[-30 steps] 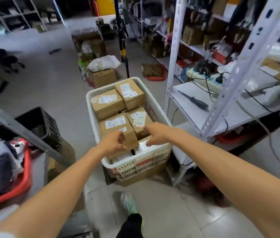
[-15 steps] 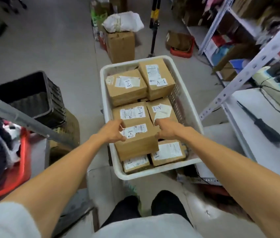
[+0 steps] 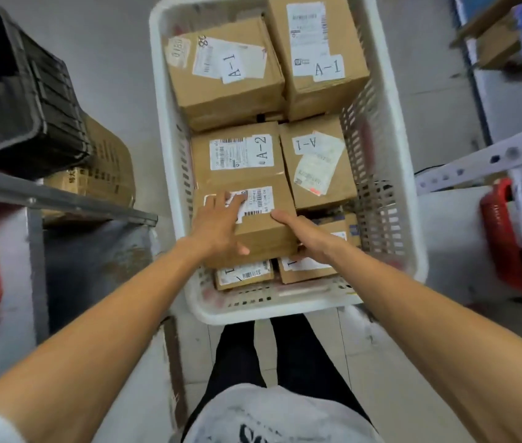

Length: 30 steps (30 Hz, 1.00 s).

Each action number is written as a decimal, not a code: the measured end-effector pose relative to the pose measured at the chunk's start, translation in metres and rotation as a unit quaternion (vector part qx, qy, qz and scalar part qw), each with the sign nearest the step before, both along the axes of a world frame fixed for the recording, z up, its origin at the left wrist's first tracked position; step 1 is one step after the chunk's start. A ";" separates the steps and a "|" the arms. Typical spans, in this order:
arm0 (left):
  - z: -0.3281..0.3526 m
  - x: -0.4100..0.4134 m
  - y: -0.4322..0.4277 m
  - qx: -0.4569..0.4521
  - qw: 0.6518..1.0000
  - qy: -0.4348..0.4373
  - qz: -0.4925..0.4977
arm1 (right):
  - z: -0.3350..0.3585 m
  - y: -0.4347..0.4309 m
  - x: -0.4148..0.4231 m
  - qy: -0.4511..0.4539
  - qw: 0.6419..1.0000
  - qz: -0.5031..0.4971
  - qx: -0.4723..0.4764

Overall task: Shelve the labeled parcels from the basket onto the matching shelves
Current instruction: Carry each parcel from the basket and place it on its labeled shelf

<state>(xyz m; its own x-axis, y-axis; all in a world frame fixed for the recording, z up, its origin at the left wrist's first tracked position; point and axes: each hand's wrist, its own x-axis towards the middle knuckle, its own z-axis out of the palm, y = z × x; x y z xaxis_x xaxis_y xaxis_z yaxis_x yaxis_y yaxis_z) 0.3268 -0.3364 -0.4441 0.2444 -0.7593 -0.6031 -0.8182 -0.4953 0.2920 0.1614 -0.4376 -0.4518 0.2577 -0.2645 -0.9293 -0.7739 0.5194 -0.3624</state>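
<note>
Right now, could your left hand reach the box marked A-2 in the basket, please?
Probably yes. The A-2 box lies just beyond the left hand with its top bare, but that hand and the right hand hold the nearer box, so it must let go first.

White printed shirt [image 3: 272, 417], black trousers [image 3: 298, 353]
</note>
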 end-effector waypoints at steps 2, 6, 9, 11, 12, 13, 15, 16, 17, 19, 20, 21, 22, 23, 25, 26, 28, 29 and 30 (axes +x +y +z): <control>0.000 -0.001 0.006 -0.011 0.999 0.026 0.026 | 0.002 0.001 0.000 -0.021 0.999 -0.033 0.002; 0.017 0.013 0.003 -0.016 0.985 0.126 0.117 | 0.022 -0.005 0.000 -0.036 0.998 -0.053 -0.010; 0.035 0.027 -0.005 -0.036 0.977 0.140 0.155 | 0.040 -0.012 -0.001 -0.029 0.997 -0.050 -0.048; 0.050 0.034 -0.011 -0.033 0.975 0.156 0.154 | 0.058 -0.020 -0.002 -0.041 0.996 -0.032 -0.073; 0.055 0.038 -0.014 -0.034 0.974 0.167 0.152 | 0.068 -0.025 -0.002 -0.057 0.995 -0.025 -0.081; 0.063 0.040 -0.016 -0.027 0.970 0.186 0.155 | 0.080 -0.032 -0.002 -0.074 0.993 -0.017 -0.085; 0.081 0.045 -0.021 -0.018 0.956 0.242 0.165 | 0.105 -0.047 0.001 -0.111 0.988 0.005 -0.111; 0.090 0.049 -0.023 -0.020 0.943 0.285 0.171 | 0.121 -0.055 0.004 -0.129 0.982 0.016 -0.134; 0.101 0.052 -0.025 -0.026 0.927 0.329 0.176 | 0.136 -0.063 0.007 -0.146 0.976 0.028 -0.156; 0.124 0.059 -0.028 -0.038 0.889 0.415 0.190 | 0.165 -0.079 0.012 -0.175 0.965 0.044 -0.192; 0.136 0.062 -0.028 -0.036 0.870 0.449 0.200 | 0.179 -0.086 0.015 -0.192 0.959 0.048 -0.201; 0.146 0.064 -0.028 -0.027 0.858 0.470 0.205 | 0.191 -0.093 0.017 -0.202 0.956 0.055 -0.207; 0.154 0.064 -0.028 -0.020 0.848 0.488 0.209 | 0.201 -0.098 0.019 -0.212 0.952 0.063 -0.212; 0.160 0.064 -0.028 -0.022 0.840 0.501 0.209 | 0.211 -0.103 0.022 -0.222 0.947 0.072 -0.219; 0.168 0.058 -0.026 -0.051 0.819 0.522 0.233 | 0.221 -0.107 0.030 -0.233 0.943 0.059 -0.232; 0.170 0.054 -0.025 -0.066 0.806 0.529 0.256 | 0.223 -0.107 0.034 -0.239 0.942 0.036 -0.233; 0.167 0.045 -0.021 -0.103 0.771 0.544 0.315 | 0.222 -0.101 0.045 -0.246 0.940 -0.015 -0.236; 0.163 0.040 -0.019 -0.128 0.754 0.546 0.343 | 0.221 -0.096 0.050 -0.243 0.938 -0.027 -0.246; 0.161 0.037 -0.018 -0.154 0.739 0.541 0.371 | 0.220 -0.089 0.054 -0.240 0.935 -0.016 -0.261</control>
